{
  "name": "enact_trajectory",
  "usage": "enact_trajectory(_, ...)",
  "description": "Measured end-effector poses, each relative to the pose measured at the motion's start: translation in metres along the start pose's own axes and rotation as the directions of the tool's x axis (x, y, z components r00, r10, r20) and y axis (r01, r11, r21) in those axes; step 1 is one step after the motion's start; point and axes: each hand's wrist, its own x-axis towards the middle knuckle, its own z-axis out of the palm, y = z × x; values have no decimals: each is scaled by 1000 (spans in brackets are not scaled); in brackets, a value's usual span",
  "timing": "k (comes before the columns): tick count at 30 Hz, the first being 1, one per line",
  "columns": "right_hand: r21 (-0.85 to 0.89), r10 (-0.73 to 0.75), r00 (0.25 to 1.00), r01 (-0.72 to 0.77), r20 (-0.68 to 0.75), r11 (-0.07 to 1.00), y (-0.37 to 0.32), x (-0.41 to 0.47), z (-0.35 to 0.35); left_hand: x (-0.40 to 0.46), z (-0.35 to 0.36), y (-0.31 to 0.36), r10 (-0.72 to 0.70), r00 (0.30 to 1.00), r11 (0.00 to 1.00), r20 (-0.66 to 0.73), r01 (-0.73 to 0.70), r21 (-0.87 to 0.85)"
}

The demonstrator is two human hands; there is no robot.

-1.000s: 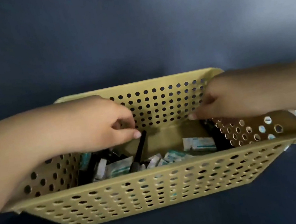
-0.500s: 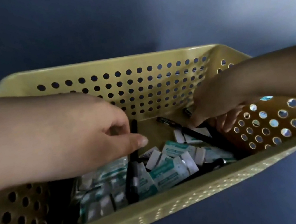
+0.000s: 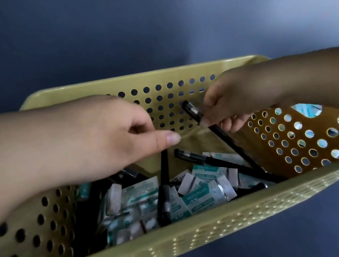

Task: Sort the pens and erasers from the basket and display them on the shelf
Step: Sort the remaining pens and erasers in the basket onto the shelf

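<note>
A yellow perforated basket (image 3: 183, 252) holds several white and teal wrapped erasers (image 3: 199, 199) and several black pens. My right hand (image 3: 226, 103) pinches one black pen (image 3: 220, 135) near its capped end and holds it tilted, its lower tip still down among the erasers. My left hand (image 3: 99, 137) reaches in from the left and pinches the top of another black pen (image 3: 164, 169) that stands nearly upright. A third black pen (image 3: 209, 161) lies slanted across the erasers between the two.
The basket rests on a dark blue surface (image 3: 147, 25) that fills the view beyond it. Through the right wall's holes (image 3: 308, 110) some teal and white shows outside the basket. No shelf is in view.
My right hand has lifted its black pen up off the pile, cap end raised toward the far wall. My left hand stays pinched on its pen. The view has pulled back slightly.
</note>
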Motion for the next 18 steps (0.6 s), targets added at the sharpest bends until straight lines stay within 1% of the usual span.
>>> enact_trajectory(1,65,-82,996,85,-42,994,-3,-4,-3,1,-2,1,-15,1000,1000,-22,15,-21)
enact_trajectory(3,221,-205,972,227,-116,949,-11,-13,-8,1,-5,7,-23,998,998,-54,19,-67)
enact_trajectory(6,468,-320,937,347,-139,813,-29,-25,-10,6,-8,6,-29,990,975,-138,-3,-224)
enact_trajectory(8,522,-402,903,418,-151,744,-40,-31,-11,9,-9,0,-17,977,955,-212,-47,-293)
enact_trajectory(9,535,-437,885,451,-162,715,-45,-33,-12,10,-9,-1,-13,975,940,-223,-64,-336)
enact_trajectory(10,547,-460,869,477,-181,688,-48,-34,-14,9,-9,-1,-18,976,907,-219,-76,-414)
enact_trajectory(11,546,-474,857,501,-202,672,-50,-35,-15,8,-9,0,-31,978,852,-205,-81,-518)
enact_trajectory(13,494,-488,842,534,-232,686,-48,-32,-17,8,-10,-1,-66,986,743,-152,-53,-667)
enact_trajectory(14,470,-492,843,531,-216,705,-46,-29,-17,7,-10,-2,-87,990,712,-113,-18,-702)
enact_trajectory(16,449,-472,875,464,-102,763,-37,-21,-15,8,-9,-7,-123,992,680,-33,60,-731)
enact_trajectory(17,400,-442,896,417,-31,816,-32,-16,-12,9,-9,-8,-133,991,675,-9,84,-733)
enact_trajectory(18,288,-398,917,373,33,882,-27,-11,-8,9,-9,-9,-143,990,674,6,101,-731)
